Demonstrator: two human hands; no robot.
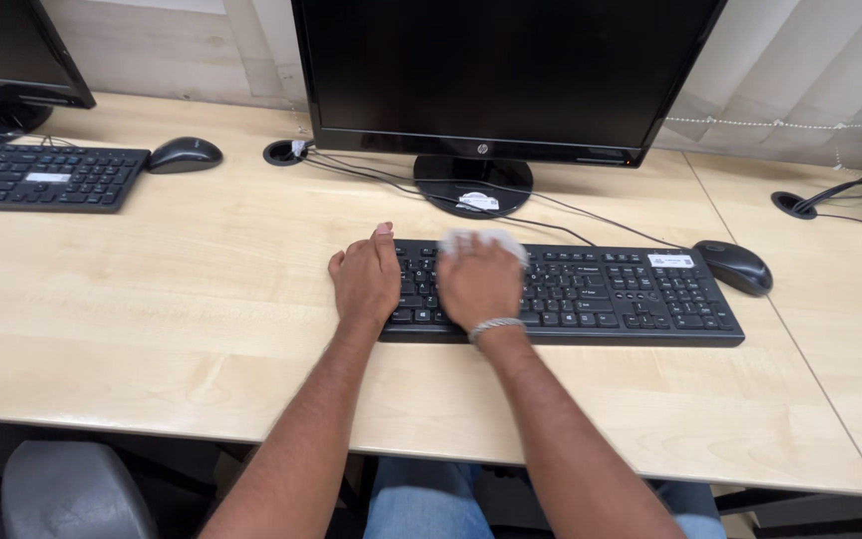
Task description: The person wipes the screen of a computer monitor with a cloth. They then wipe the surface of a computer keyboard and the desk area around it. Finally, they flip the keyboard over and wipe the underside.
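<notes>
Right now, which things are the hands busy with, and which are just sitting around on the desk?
In use:
- left hand, resting on the keyboard's left end
- right hand, pressing a white cloth
- black keyboard

Just lying about:
- mouse beside the keyboard
- monitor
- second keyboard and second mouse
- desk

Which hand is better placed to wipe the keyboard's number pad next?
Probably the right hand: it already presses the white cloth on the keyboard, nearer the number pad. The left hand lies flat on the keyboard's left end, with no cloth.
</notes>
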